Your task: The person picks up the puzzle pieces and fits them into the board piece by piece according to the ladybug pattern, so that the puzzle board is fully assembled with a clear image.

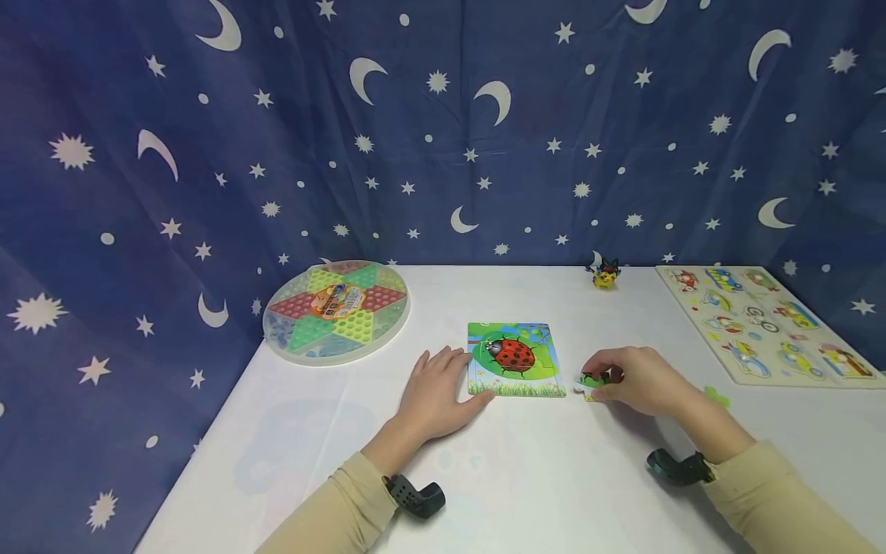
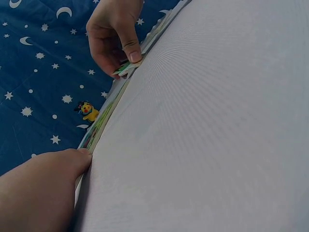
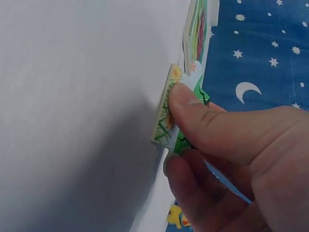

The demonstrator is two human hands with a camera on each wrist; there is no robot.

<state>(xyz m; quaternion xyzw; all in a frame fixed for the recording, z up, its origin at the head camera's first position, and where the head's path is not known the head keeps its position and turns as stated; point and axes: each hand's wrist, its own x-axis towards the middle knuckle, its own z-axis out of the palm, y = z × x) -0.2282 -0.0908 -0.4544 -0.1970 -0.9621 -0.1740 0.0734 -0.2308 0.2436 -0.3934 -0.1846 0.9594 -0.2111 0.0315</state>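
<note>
A square ladybug puzzle (image 1: pixel 512 358) lies flat in the middle of the white table. My left hand (image 1: pixel 432 392) rests at its left side, the fingers extended along the edge and the thumb at the lower left corner. To the right of the board, my right hand (image 1: pixel 640 377) pinches a puzzle piece (image 3: pixel 166 113) between thumb and fingers. Grass, a yellow flower and green patches are printed on the piece, which is tilted and apart from the board in the head view. The fingers hide part of it.
A round Chinese checkers board (image 1: pixel 337 312) lies at the left. A wooden picture board (image 1: pixel 761 323) lies at the right, and a small yellow figure (image 1: pixel 604 275) stands at the back. Behind my right wrist is a green piece (image 1: pixel 717 396). A starry curtain (image 1: pixel 443 154) hangs behind.
</note>
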